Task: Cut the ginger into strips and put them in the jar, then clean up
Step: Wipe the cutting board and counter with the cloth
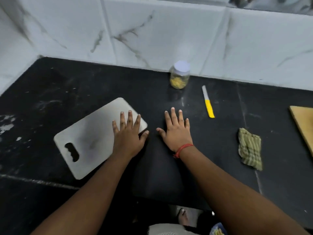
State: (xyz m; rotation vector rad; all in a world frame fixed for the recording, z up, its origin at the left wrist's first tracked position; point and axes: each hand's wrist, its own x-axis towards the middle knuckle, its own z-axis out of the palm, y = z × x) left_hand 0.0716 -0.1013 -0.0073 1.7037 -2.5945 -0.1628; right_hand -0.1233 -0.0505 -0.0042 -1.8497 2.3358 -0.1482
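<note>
A steel cutting board (91, 138) lies bare on the black counter (50, 102), tilted, with its handle slot toward me. My left hand (129, 134) rests flat on the board's right corner, fingers straight. My right hand (176, 129) lies flat on the counter just right of the board, holding nothing. At the back by the wall stands a glass jar (179, 75) with a white lid on it and yellow ginger strips inside. A knife (208, 101) with a yellow handle lies to the right of the jar, blade pointing to the wall.
A folded green striped cloth (250, 149) lies on the counter at the right. A wooden board (303, 126) juts in at the right edge. A marble-tiled wall (152, 31) bounds the counter behind. The counter's front edge runs near my body.
</note>
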